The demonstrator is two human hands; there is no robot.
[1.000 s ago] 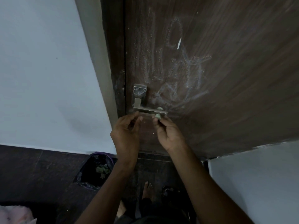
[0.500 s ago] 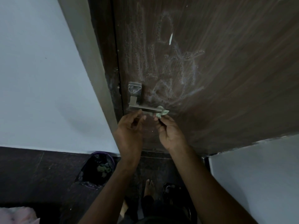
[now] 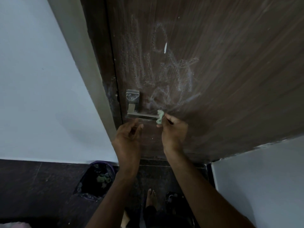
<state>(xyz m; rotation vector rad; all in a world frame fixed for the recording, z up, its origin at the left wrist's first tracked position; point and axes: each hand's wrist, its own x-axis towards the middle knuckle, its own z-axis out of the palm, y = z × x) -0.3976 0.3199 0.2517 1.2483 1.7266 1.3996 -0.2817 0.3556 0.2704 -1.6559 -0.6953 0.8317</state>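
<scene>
Dark brown door (image 3: pixel 222 71) fills the view, smeared with pale chalk scribbles (image 3: pixel 172 79) above the lever, with a grey frame (image 3: pixel 85 63) and a white wall (image 3: pixel 41 79) to the left of it. And we are right at the metal door handle (image 3: pixel 141 116), its bar lying level and pointing right from the square plate.

Right hand (image 3: pixel 174 130) is up at the free end of that bar, thumb and fingertips pinching a small green wad (image 3: pixel 160 116). The wad sits against the tip of the handle, crumpled, and rises just above the bar; whether it wraps round the end I cannot tell.

Left hand (image 3: pixel 128 139) hangs just below the handle near the hinge of the lever, fingers loosely curled, holding nothing and not touching the metal.

Down low, a dark tiled floor (image 3: pixel 32 186), a bin (image 3: pixel 97 178) lined with a black bag beside the frame, and a bare foot (image 3: pixel 150 197) between the two forearms. Another white wall (image 3: pixel 263 178) stands at lower right.
</scene>
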